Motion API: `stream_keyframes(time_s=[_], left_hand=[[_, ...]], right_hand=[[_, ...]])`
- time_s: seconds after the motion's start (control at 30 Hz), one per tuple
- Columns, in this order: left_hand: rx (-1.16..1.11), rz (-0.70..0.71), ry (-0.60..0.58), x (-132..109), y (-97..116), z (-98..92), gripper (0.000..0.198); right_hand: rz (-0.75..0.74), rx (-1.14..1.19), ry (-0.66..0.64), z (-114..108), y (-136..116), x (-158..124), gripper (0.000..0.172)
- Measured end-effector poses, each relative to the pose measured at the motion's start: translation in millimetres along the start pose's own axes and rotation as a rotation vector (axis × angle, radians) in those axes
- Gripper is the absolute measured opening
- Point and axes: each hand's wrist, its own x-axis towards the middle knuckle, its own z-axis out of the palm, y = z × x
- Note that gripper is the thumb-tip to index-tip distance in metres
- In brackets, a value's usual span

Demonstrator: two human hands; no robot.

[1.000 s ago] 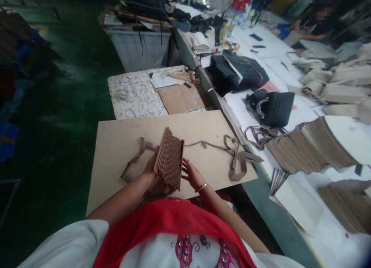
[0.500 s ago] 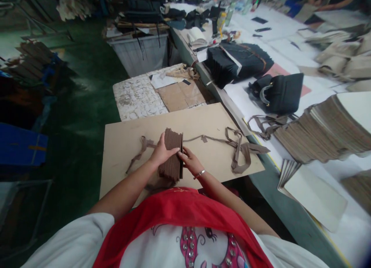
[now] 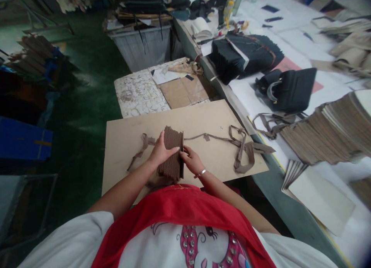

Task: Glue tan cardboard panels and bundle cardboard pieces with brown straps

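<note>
A long table [image 3: 298, 212] is spread with white sheets and lined along the right side. Beside it, a pale board [image 3: 121, 144] is placed beneath the person's hands. Beyond the board, a grey bin [image 3: 143, 49] is heaped with flat pieces. On the table, a row of brown-edged panels [image 3: 327, 134] is leaned at a slant, a black bundle [image 3: 257, 51] is bound with straps, and a black handbag [image 3: 300, 90] is set between them. Over the middle of the board, a brown stack [image 3: 171, 138] of thin pieces is held on edge; whether it is supported by the board cannot be told. Its left side is gripped by the left hand [image 3: 159, 152], the thumb being laid across the top. Its right face is touched by the right hand [image 3: 193, 159]; whether anything is pinched there cannot be told. A brown strip [image 3: 245, 163] is looped on the board's right end. A bracelet [image 3: 199, 173] is worn on the right wrist.
</note>
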Motion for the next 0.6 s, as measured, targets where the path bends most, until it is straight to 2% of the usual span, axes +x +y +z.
stream_keyframes(time_s=[0.13,0.23,0.3,0.37,0.47,0.6], left_hand=[[0.118,0.128,0.045,-2,1,3.2,0.093],[0.161,0.155,0.018,-2,0,4.3,0.084],[0.155,0.133,0.001,-1,-2,4.4,0.080],[0.140,0.107,-0.010,0,-3,4.6,0.079],[0.117,0.102,-0.016,1,-5,5.9,0.078],[0.110,0.120,-0.022,2,-3,8.3,0.076]], right_hand=[[-0.004,-0.263,0.105,-2,-10,-5,0.059],[-0.065,-0.377,0.154,-4,-13,-8,0.068],[-0.136,-0.440,0.143,-6,-13,-9,0.060],[-0.206,-0.501,0.126,-7,-12,-9,0.044],[-0.245,-0.529,0.143,-6,-13,-9,0.025],[-0.234,-0.523,0.181,-5,-13,-10,0.031]])
